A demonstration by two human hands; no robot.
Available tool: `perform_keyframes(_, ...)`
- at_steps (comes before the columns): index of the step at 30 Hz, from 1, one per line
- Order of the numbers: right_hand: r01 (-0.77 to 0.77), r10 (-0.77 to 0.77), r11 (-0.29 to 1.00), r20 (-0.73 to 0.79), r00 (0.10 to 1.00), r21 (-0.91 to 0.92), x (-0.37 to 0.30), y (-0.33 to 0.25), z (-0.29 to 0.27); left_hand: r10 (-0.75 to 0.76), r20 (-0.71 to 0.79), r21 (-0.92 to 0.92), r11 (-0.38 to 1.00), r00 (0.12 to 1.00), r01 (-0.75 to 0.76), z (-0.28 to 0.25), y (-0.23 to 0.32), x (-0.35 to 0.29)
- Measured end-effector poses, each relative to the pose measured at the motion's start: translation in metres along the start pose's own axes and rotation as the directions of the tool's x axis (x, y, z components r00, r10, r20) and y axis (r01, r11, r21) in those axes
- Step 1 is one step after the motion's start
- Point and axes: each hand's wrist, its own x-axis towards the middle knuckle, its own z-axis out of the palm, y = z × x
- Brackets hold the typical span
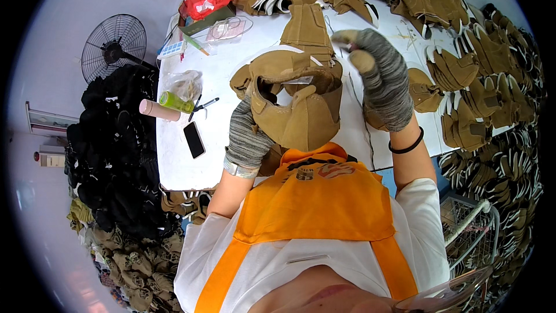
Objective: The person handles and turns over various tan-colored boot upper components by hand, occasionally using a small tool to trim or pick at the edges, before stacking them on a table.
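Note:
A brown suede-like shoe upper (295, 117) is held up over the near edge of the white table, its opening showing. My left hand (246, 133), in a grey knit glove, grips it from the left side; the fingers behind it are partly hidden. My right hand (382, 78), gloved alike with bare fingertips, is raised to the right of the upper and apart from it. Its fingers bend with a gap between them, and I see nothing held. Another flat brown upper (306, 28) lies just beyond the held one.
On the white table (174, 168) at left lie a phone (194, 139), a pen (204, 105), a pink bottle (160, 110) and a green bottle (175, 102). Stacked brown uppers (457, 69) line the right and far sides. A black fan (114, 49) stands at left.

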Motion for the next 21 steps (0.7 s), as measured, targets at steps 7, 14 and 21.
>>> perform_keyframes(7, -0.669, 0.667, 0.737, -0.058, 0.743, -0.097, -0.083, 0.107, 0.016, -0.25, 0.072, -0.991, -0.127, 0.966, 0.041, 0.004, -0.01, 0.005)
perform_keyframes(14, -0.548, 0.799, 0.521, 0.148, 0.583, -0.654, -0.226, 0.171, 0.042, -0.287, 0.0, -0.997, -0.069, 0.958, -0.02, -0.001, -0.001, 0.007)
perform_keyframes(21, -0.612, 0.836, 0.506, 0.171, 0.521, -0.607, -0.292, 0.225, 0.032, -0.152, 0.024, -0.989, -0.151, 0.988, 0.0, 0.005, -0.001, 0.007)
